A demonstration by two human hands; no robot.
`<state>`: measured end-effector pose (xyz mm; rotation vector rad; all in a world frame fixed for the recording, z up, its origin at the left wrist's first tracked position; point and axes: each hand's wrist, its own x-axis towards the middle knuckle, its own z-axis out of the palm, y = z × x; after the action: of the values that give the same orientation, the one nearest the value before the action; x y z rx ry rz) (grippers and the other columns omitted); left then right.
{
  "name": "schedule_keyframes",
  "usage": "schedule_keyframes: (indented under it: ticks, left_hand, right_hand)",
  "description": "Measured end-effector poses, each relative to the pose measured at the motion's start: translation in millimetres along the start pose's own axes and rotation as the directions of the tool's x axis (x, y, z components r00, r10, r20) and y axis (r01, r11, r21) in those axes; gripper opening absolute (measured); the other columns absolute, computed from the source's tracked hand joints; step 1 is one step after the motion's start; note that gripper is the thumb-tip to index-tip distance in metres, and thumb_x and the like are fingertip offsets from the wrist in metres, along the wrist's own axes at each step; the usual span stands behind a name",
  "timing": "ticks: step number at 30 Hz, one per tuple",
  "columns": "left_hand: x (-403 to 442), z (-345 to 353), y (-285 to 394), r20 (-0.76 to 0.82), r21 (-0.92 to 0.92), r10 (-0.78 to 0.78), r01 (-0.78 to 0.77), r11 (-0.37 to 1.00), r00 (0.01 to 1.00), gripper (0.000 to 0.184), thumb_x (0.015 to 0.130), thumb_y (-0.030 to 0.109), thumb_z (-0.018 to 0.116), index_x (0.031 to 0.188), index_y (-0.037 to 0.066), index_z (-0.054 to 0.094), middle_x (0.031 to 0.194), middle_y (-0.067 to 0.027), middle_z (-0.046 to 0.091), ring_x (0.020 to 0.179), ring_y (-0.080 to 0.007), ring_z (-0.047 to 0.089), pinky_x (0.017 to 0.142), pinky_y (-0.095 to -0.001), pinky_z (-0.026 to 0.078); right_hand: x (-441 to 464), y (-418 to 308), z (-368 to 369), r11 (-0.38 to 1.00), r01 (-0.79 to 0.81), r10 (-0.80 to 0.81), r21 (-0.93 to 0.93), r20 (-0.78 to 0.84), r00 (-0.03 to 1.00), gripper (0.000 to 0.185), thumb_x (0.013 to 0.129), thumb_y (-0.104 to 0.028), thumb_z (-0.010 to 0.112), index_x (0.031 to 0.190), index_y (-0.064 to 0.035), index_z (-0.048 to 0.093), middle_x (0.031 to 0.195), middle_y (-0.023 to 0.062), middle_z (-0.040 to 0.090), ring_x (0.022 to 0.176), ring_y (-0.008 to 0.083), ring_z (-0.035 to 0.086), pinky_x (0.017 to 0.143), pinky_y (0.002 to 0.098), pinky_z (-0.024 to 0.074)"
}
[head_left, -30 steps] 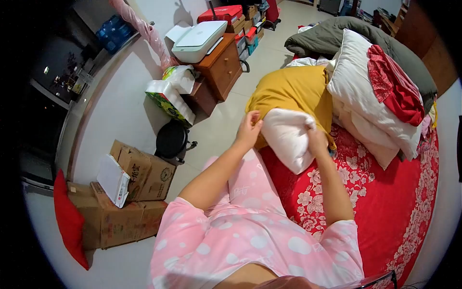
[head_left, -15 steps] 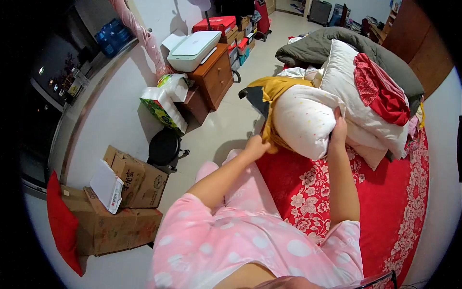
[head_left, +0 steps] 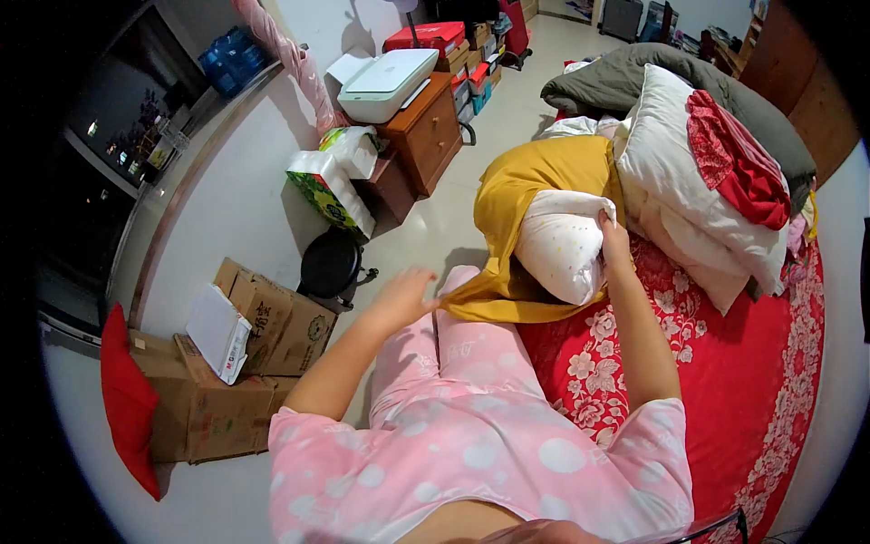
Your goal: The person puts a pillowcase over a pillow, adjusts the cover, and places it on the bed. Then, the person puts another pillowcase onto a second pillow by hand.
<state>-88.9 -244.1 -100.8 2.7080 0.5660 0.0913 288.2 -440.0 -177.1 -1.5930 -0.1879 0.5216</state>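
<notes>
A yellow pillowcase (head_left: 535, 172) lies around a white spotted pillow (head_left: 559, 249), whose near end sticks out of the case's opening. My right hand (head_left: 613, 240) grips the white pillow's right corner. At the tip of the stretched-out case edge is my left hand (head_left: 405, 297), over my left leg; its fingers are slightly blurred and closed on the yellow fabric. The pillow rests on the red floral bedspread (head_left: 725, 381). Beside it, white pillows (head_left: 666, 163) are stacked with a red cloth (head_left: 739, 163) on top.
A grey-green quilt (head_left: 707, 91) lies at the bed's far end. To the left are a wooden cabinet (head_left: 430, 131) with a printer (head_left: 390, 86), a round black stool (head_left: 330, 262), cardboard boxes (head_left: 281, 326) and a red cushion (head_left: 130, 403).
My left hand has moved left, drawing the yellow case edge out from the pillow. The case now covers more of the pillow's far part, while my right hand stays at the pillow's corner.
</notes>
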Motion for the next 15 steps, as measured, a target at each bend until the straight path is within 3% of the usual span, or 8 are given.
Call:
schedule_keyframes:
  ticks: [3, 6, 9, 12, 13, 15]
  left_hand:
    - [38, 13, 36, -0.067, -0.119, 0.289, -0.295, 0.948, 0.955, 0.024, 0.077, 0.014, 0.065, 0.099, 0.004, 0.061, 0.103, -0.0129, 0.063, 0.101, -0.0330, 0.058, 0.088, -0.0412, 0.046]
    - [70, 47, 74, -0.164, -0.234, 0.596, -0.618, 0.751, 0.786, 0.009, 0.079, 0.006, 0.060, 0.086, 0.001, 0.063, 0.089, -0.0129, 0.063, 0.089, -0.0345, 0.060, 0.080, -0.0403, 0.048]
    - [104, 84, 84, 0.159, 0.140, 0.540, -0.560, 0.816, 0.827, 0.014, 0.079, 0.009, 0.059, 0.090, 0.004, 0.066, 0.098, -0.0117, 0.067, 0.094, -0.0299, 0.063, 0.080, -0.0400, 0.049]
    - [137, 125, 65, 0.478, 0.482, 0.196, -0.442, 0.757, 0.856, 0.016, 0.080, 0.012, 0.058, 0.088, 0.008, 0.070, 0.094, -0.0091, 0.069, 0.092, -0.0261, 0.065, 0.076, -0.0377, 0.049]
    - [137, 129, 56, 0.454, 0.550, 0.211, -0.458, 0.698, 0.866, 0.018, 0.082, 0.018, 0.057, 0.088, 0.011, 0.073, 0.092, -0.0061, 0.071, 0.089, -0.0232, 0.067, 0.075, -0.0368, 0.048]
    - [146, 134, 44, 0.585, 0.560, 0.056, -0.453, 0.693, 0.809, 0.019, 0.082, 0.019, 0.057, 0.090, 0.010, 0.073, 0.095, -0.0059, 0.071, 0.089, -0.0231, 0.067, 0.077, -0.0389, 0.047]
  right_hand:
    - [-5, 3, 1, 1.000, -0.013, 0.013, -0.004, -0.010, 1.000, 0.054, 0.089, -0.044, 0.057, 0.106, 0.0062, 0.064, 0.094, 0.0133, 0.065, 0.083, 0.0204, 0.058, 0.075, 0.0337, 0.0444]
    - [-20, -5, 7, 0.997, 0.003, -0.005, -0.079, -0.022, 1.000, 0.054, 0.089, -0.045, 0.056, 0.106, 0.0056, 0.064, 0.095, 0.0136, 0.066, 0.085, 0.0205, 0.058, 0.075, 0.0339, 0.0442]
    - [-14, 1, 4, 0.988, 0.007, -0.012, -0.153, -0.028, 1.000, 0.053, 0.089, -0.046, 0.056, 0.104, 0.0041, 0.065, 0.094, 0.0122, 0.065, 0.085, 0.0195, 0.057, 0.074, 0.0342, 0.0439]
    - [-24, -11, 2, 0.986, -0.072, 0.066, -0.148, -0.045, 0.997, 0.052, 0.088, -0.045, 0.057, 0.102, 0.0037, 0.066, 0.091, 0.0109, 0.065, 0.081, 0.0184, 0.057, 0.070, 0.0336, 0.0439]
    - [-22, -8, 1, 0.989, -0.087, 0.084, -0.117, -0.030, 0.996, 0.051, 0.088, -0.045, 0.058, 0.101, 0.0035, 0.066, 0.090, 0.0103, 0.065, 0.079, 0.0182, 0.057, 0.069, 0.0332, 0.0439]
    - [-23, -10, -1, 0.989, -0.126, 0.127, -0.081, 0.014, 0.992, 0.047, 0.089, -0.043, 0.058, 0.103, 0.0020, 0.065, 0.091, 0.0090, 0.065, 0.078, 0.0177, 0.058, 0.069, 0.0328, 0.0443]
